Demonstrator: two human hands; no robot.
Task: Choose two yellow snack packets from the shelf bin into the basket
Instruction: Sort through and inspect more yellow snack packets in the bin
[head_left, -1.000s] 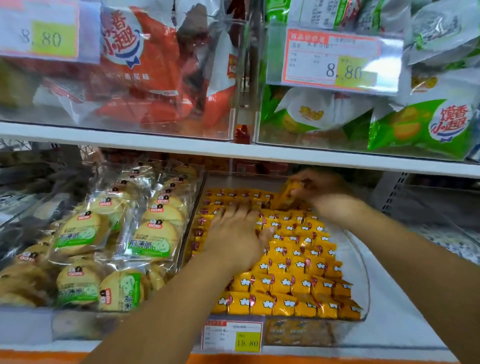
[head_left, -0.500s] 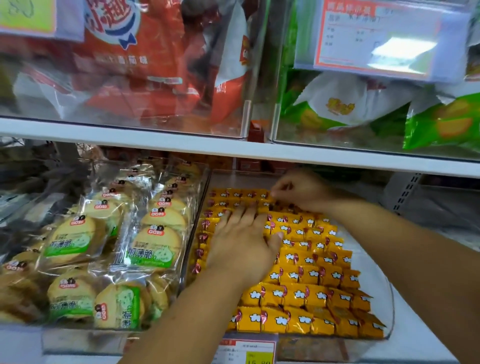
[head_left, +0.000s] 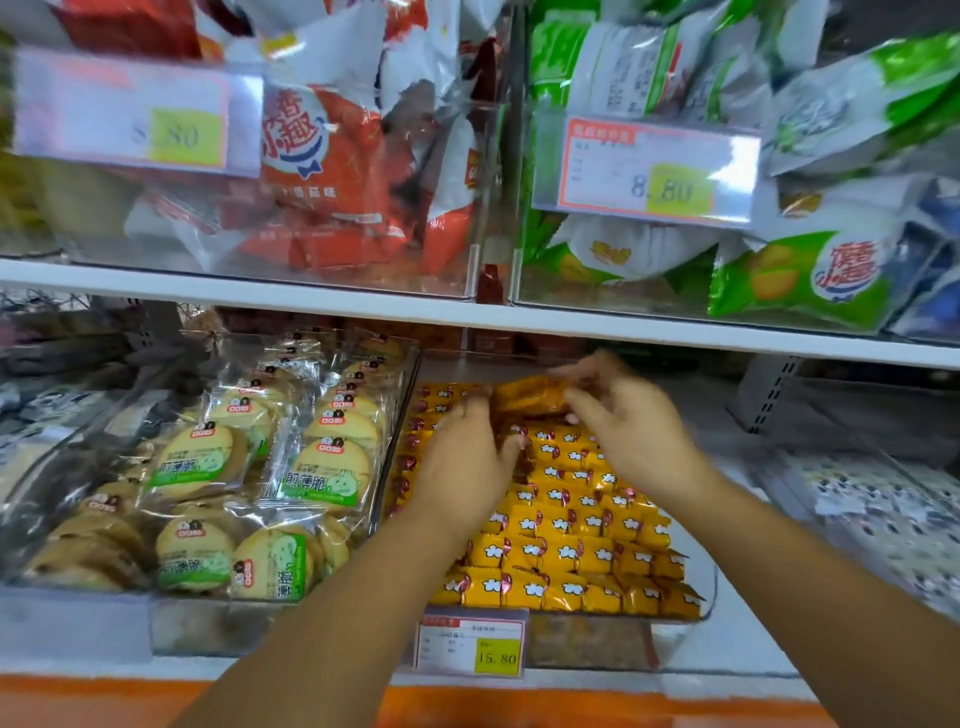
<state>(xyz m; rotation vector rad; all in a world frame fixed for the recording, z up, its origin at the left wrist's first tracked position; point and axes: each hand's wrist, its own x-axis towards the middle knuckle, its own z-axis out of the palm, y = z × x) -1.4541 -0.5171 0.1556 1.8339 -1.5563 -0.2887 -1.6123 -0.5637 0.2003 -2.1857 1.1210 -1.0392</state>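
A clear shelf bin (head_left: 709, 587) on the lower shelf holds several rows of small yellow snack packets (head_left: 561, 551). My right hand (head_left: 628, 421) is over the back of the bin and pinches a yellow packet (head_left: 530, 397), lifted a little above the rows. My left hand (head_left: 462, 457) lies on the packets at the bin's left side, its fingertips reaching up to the lifted packet. The image is blurred there, so the left hand's grip is unclear. No basket is in view.
To the left, a clear bin (head_left: 171, 623) holds round biscuits in green-labelled wrappers. Above, a white shelf (head_left: 363, 306) carries bins of red and green snack bags with price tags. A price tag (head_left: 470, 644) hangs on the yellow bin's front. Another bin (head_left: 883, 519) sits at right.
My right hand has raised a yellow packet off the back rows. My left hand slid forward toward it. The camera tilted up slightly.
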